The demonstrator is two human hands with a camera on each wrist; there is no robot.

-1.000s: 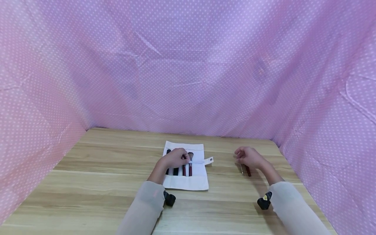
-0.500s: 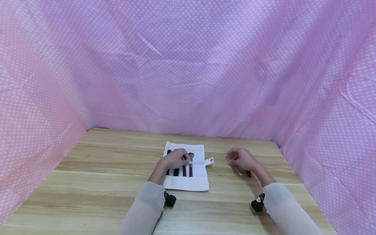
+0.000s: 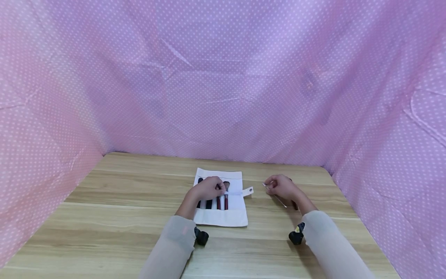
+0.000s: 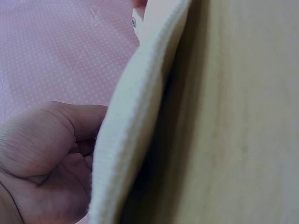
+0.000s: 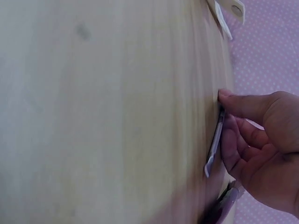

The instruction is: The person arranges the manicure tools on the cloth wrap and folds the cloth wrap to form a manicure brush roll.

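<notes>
In the head view, a white cloth brush roll (image 3: 231, 219) lies unrolled on the table, with makeup brushes in its pockets. One brush (image 3: 226, 193) with a dark red handle shows fully beside my left hand (image 3: 207, 188). That hand's thumb and index fingertips meet on the roll's inner flap; the left wrist view hides them behind the cloth edge (image 4: 126, 121). To the right, my right hand (image 3: 283, 187) pinches a thin silvery stick-like tool (image 5: 214, 147), its flattened end pointing toward me. A dark red handled item (image 5: 224, 205) lies below that hand, mostly hidden by it.
A snap tab (image 3: 248, 191) sticks out from the roll's right side. The wooden table (image 3: 115, 217) ends at the back against a polka-dot cloth (image 3: 223, 97), which also hangs at both sides.
My right hand has moved left, lifting one end of the thin tool away from the dark red item. My left hand and the roll have stayed in place.
</notes>
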